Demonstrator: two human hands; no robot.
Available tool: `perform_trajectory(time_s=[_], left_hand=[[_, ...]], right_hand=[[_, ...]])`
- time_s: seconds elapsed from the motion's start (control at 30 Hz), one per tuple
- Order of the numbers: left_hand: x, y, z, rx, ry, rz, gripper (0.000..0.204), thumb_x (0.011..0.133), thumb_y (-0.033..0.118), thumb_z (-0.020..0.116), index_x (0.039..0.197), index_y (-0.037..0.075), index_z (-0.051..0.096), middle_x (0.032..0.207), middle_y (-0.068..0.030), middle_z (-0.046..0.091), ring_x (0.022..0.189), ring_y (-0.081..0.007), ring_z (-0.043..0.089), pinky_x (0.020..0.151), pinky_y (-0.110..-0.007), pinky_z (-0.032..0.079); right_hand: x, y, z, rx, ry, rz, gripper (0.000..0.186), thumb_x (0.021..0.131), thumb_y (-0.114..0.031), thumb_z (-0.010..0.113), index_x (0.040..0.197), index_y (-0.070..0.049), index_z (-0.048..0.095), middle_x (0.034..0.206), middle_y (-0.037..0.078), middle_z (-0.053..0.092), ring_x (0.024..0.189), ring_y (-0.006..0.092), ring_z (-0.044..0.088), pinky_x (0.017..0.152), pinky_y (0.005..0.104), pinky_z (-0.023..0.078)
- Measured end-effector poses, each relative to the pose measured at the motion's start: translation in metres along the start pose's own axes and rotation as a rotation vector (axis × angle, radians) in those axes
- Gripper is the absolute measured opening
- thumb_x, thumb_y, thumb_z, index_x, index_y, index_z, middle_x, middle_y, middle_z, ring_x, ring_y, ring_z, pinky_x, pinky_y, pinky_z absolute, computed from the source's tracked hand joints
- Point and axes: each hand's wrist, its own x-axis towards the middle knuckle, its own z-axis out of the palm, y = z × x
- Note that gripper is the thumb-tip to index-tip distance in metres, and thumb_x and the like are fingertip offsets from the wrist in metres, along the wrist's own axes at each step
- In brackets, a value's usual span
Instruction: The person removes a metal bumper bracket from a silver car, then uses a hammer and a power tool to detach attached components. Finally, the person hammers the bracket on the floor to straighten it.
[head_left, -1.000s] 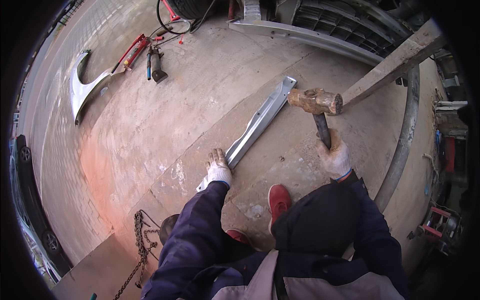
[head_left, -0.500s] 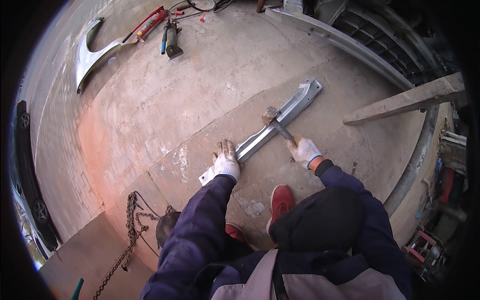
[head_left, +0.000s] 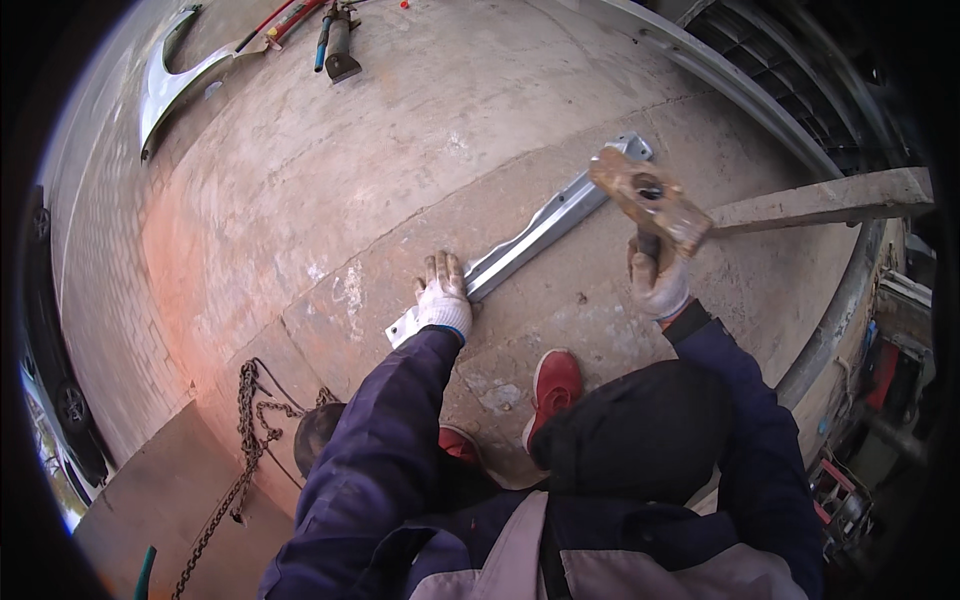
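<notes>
A long silver metal car-body rail [head_left: 540, 238] lies slantwise on the concrete, from beside my left wrist to the far right. My left hand [head_left: 443, 298], in a white work glove, presses flat across its near end with the fingers stretched out. Part of the rail is hidden beneath that palm. Gloved as well, my right hand [head_left: 660, 287] is closed round the handle of a hammer [head_left: 655, 200]. The worn, rusty hammer head is raised above the ground, apart from the rail, and covers part of its far end in the picture.
A wooden beam [head_left: 830, 202] juts in from the right, below a large car part [head_left: 740, 85]. A rusty chain [head_left: 248, 400] lies at lower left. At far left are a silver fender [head_left: 165, 100] and a hydraulic tool [head_left: 340, 50]. My red shoes [head_left: 556, 385] stand near the rail.
My right hand has lifted the hammer off the rail, up and to the right. The left hand stays on the rail. The whole view has shifted slightly.
</notes>
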Motion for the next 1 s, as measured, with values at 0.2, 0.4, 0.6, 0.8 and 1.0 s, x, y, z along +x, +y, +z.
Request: perform_trajectory(time_s=[0.2, 0.4, 0.6, 0.8, 1.0], left_hand=[[0.000, -0.001, -0.003, 0.012, 0.010, -0.011, 0.110, 0.085, 0.041, 0.088, 0.169, 0.005, 0.027, 0.179, -0.0218, 0.020, 0.167, -0.0420, 0.017, 0.130, -0.065, 0.024], [0.001, 0.006, -0.007, 0.043, -0.071, -0.052, 0.109, 0.085, 0.042, 0.088, 0.170, 0.008, 0.029, 0.180, -0.0187, 0.021, 0.167, -0.0378, 0.018, 0.131, -0.064, 0.023], [-0.003, 0.007, -0.007, 0.047, -0.044, -0.024, 0.111, 0.086, 0.042, 0.087, 0.170, 0.005, 0.026, 0.180, -0.0220, 0.019, 0.167, -0.0407, 0.017, 0.131, -0.063, 0.023], [0.001, 0.005, -0.008, 0.040, -0.072, -0.030, 0.111, 0.086, 0.042, 0.088, 0.170, 0.004, 0.027, 0.179, -0.0232, 0.019, 0.167, -0.0413, 0.016, 0.132, -0.062, 0.022], [0.001, 0.007, -0.005, 0.026, 0.017, -0.042, 0.110, 0.083, 0.040, 0.089, 0.170, 0.009, 0.030, 0.180, -0.0196, 0.021, 0.167, -0.0383, 0.018, 0.131, -0.062, 0.022]], right_hand=[[0.006, 0.060, 0.055, -0.400, -0.221, 0.718, 0.059, 0.109, -0.057, 0.056, 0.108, 0.001, 0.071, 0.097, 0.035, 0.072, 0.097, 0.0565, 0.068, 0.082, 0.0613, 0.053], [0.023, -0.040, -0.015, -0.174, 0.022, 0.515, 0.048, 0.110, -0.050, 0.061, 0.116, -0.003, 0.067, 0.074, 0.017, 0.066, 0.070, 0.0271, 0.071, 0.063, 0.0425, 0.052], [0.007, -0.041, -0.019, 0.303, -0.026, -0.017, 0.049, 0.111, -0.048, 0.058, 0.124, -0.002, 0.059, 0.082, 0.002, 0.057, 0.060, 0.0076, 0.052, 0.054, 0.0246, 0.044], [-0.036, 0.027, 0.069, -0.468, -0.505, 0.489, 0.041, 0.105, -0.045, 0.063, 0.112, -0.004, 0.069, 0.095, 0.032, 0.072, 0.097, 0.0545, 0.069, 0.080, 0.0603, 0.056], [-0.009, -0.022, 0.032, -0.264, -0.302, 0.265, 0.037, 0.106, -0.042, 0.066, 0.110, -0.006, 0.071, 0.078, 0.026, 0.070, 0.081, 0.0509, 0.072, 0.068, 0.0558, 0.055]])
